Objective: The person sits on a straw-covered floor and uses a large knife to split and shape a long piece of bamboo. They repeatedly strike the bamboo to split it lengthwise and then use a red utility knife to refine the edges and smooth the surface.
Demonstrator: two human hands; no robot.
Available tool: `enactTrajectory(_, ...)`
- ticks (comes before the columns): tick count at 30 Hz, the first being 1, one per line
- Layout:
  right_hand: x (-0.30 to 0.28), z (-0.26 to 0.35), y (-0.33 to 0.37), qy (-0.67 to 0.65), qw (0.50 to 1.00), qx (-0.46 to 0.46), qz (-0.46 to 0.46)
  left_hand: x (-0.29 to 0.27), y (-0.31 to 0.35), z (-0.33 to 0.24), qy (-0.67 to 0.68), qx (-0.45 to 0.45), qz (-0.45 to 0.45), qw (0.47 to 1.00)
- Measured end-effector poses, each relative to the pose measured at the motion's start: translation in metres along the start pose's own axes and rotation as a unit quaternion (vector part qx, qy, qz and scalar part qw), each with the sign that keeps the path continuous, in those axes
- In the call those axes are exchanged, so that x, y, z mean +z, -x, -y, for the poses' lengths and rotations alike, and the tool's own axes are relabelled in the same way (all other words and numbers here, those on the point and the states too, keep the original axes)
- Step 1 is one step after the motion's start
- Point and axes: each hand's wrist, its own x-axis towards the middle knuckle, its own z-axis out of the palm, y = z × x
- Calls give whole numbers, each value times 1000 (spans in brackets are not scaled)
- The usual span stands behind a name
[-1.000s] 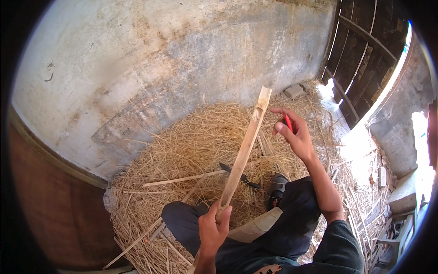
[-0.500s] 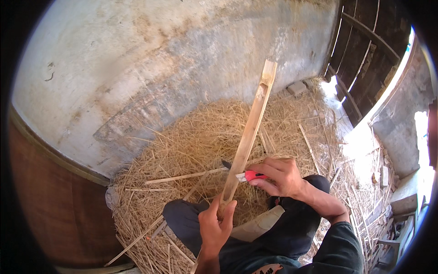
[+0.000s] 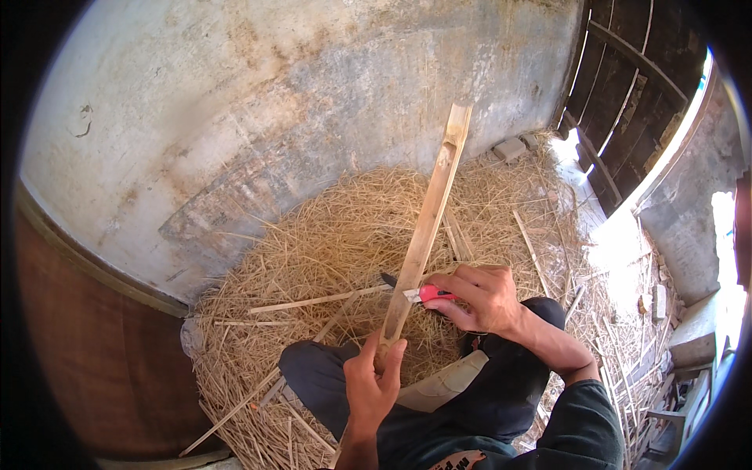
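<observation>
A long split bamboo piece (image 3: 431,211) slants up and away from me, its hollow side facing up and a joint showing near its far end. My left hand (image 3: 372,384) is closed around its near end, thumb on the right edge. In my right hand (image 3: 482,298) is a red-handled knife (image 3: 435,294), lying across the lower part of the bamboo. The dark tip of its blade shows past the bamboo's left edge; the middle of the blade is hidden by the bamboo.
Straw and thin bamboo strips (image 3: 313,301) cover the floor around my crossed legs (image 3: 501,392). A stained plaster wall (image 3: 274,102) rises ahead. Bricks (image 3: 511,149) lie at its foot. Dark wooden boards (image 3: 627,94) stand at right, a brown panel (image 3: 102,337) at left.
My right hand and the knife have shifted slightly farther up the bamboo. The far end of the bamboo has swung a little to the left. My left hand keeps its grip.
</observation>
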Motion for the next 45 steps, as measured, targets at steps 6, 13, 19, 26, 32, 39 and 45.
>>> enactTrajectory(6,0,-2,-1,5,1000,-10,-7,-5,4,4,-14,-16,16,1000)
enactTrajectory(13,-4,-8,-3,-11,999,37,-21,-12,10,-3,-26,-36,20,999)
enactTrajectory(19,-36,-85,-14,78,966,200,-144,-17,49,11,-33,-111,86,990)
enactTrajectory(26,-52,-99,-1,-82,913,341,-209,-28,62,20,64,-172,115,976)
enactTrajectory(32,-12,-13,17,-91,988,121,-22,-30,37,40,136,-154,141,968)
enactTrajectory(39,5,18,25,-64,998,22,21,-21,28,24,112,-123,155,974)
enactTrajectory(45,10,21,27,-47,998,13,34,-7,25,5,-16,-83,108,991)
